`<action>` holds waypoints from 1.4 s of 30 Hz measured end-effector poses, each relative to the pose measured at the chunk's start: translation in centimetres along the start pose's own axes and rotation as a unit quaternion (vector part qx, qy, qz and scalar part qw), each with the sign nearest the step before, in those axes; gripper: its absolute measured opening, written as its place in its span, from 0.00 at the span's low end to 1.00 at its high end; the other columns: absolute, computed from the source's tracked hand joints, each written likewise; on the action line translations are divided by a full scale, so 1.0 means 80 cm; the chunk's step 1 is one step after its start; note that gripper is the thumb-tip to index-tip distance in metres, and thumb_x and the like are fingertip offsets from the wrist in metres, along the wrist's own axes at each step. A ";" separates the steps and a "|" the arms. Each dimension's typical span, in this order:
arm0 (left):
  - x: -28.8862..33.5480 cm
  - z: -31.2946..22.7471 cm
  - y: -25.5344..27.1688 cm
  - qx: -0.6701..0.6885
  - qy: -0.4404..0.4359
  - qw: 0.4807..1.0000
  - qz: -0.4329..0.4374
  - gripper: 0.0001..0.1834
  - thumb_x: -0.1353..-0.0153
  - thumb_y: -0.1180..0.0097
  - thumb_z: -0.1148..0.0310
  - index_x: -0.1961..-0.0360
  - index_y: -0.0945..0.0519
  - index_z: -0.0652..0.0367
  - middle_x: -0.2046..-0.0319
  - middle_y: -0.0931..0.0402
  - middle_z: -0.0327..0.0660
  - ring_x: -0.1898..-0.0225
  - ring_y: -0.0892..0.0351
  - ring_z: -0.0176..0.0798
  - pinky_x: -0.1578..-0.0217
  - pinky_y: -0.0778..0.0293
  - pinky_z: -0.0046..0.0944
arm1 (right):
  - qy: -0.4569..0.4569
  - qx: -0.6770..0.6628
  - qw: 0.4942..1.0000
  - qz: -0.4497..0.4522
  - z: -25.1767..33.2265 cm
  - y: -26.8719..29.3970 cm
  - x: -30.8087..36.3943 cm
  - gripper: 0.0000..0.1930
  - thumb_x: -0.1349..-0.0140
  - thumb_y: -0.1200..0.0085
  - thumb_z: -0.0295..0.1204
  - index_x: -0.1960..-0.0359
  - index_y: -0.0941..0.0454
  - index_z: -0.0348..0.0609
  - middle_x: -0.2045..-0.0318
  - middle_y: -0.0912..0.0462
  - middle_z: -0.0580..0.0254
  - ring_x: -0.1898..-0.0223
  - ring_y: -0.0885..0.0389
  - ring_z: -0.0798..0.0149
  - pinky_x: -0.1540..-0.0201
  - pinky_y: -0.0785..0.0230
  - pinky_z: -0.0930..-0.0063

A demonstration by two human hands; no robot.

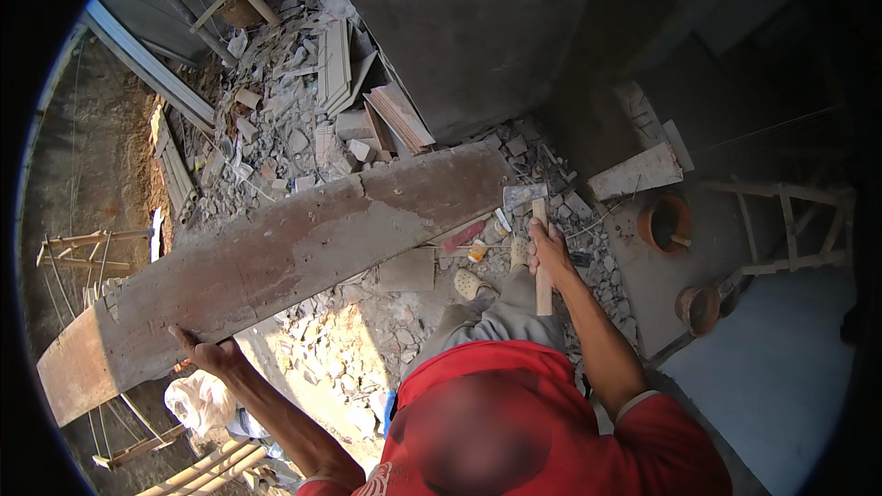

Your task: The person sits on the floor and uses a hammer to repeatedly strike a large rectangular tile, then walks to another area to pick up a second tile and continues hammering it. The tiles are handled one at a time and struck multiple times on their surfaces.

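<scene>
A long, weathered board (276, 253), reddish brown with patches of grey cement, slants across the view from lower left to upper middle. My left hand (213, 355) is at its near edge toward the left end, with one digit laid on the upper face; the fingers under the edge are hidden. My right hand (549, 255) is closed around a short, pale wooden batten (544, 299), which points away from me, to the right of the board. A whitish piece of rubble (524, 195) lies just beyond the batten's far tip.
Broken masonry (299, 142) covers the ground beyond the board, with stacked tiles (335, 69) in it. A dark wall (459, 28) rises ahead. At right are an orange-brown bucket (663, 223), a second bucket (698, 310) and a wooden frame (787, 220). A white bag (199, 401) sits lower left.
</scene>
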State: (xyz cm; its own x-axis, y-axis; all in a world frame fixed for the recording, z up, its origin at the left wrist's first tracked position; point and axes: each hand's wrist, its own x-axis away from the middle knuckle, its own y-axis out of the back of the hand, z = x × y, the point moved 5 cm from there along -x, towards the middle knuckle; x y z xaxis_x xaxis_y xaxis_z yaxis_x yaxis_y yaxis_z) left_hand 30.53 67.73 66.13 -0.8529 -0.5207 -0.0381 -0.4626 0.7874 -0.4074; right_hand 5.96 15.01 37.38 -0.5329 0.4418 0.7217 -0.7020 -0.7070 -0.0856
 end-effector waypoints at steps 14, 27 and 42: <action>0.005 -0.031 -0.049 0.057 0.023 0.998 0.030 0.30 0.32 0.46 0.57 0.33 0.32 0.60 0.34 0.33 0.49 0.33 0.37 0.56 0.33 0.42 0.66 | 0.260 0.169 0.929 0.201 0.065 -0.170 0.098 0.26 0.31 0.49 0.49 0.55 0.34 0.33 0.86 0.29 0.60 0.90 0.30 0.65 0.89 0.37 0.69; -0.006 -0.043 -0.042 0.062 0.023 0.998 -0.015 0.31 0.34 0.43 0.60 0.33 0.33 0.62 0.33 0.35 0.51 0.32 0.38 0.57 0.32 0.44 0.68 | 0.379 0.200 0.892 0.144 0.087 -0.178 0.099 0.25 0.30 0.51 0.49 0.58 0.33 0.32 0.81 0.26 0.48 0.86 0.25 0.56 0.85 0.32 0.65; -0.072 -0.139 0.030 0.033 -0.027 0.997 -0.059 0.27 0.33 0.45 0.62 0.36 0.30 0.65 0.36 0.31 0.51 0.35 0.32 0.54 0.34 0.36 0.59 | 0.093 0.004 0.993 -0.066 0.061 0.032 -0.070 0.21 0.32 0.45 0.51 0.53 0.33 0.48 0.82 0.33 0.68 0.90 0.34 0.69 0.89 0.38 0.72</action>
State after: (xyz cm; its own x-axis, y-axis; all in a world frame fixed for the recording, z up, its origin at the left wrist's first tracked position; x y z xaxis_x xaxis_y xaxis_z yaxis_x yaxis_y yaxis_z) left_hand 31.61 76.29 75.53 -0.7783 -0.6270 -0.0344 -0.5405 0.6968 -0.4714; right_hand 9.44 7.99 36.50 -0.5152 0.6246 0.5869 -0.7681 -0.6403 0.0073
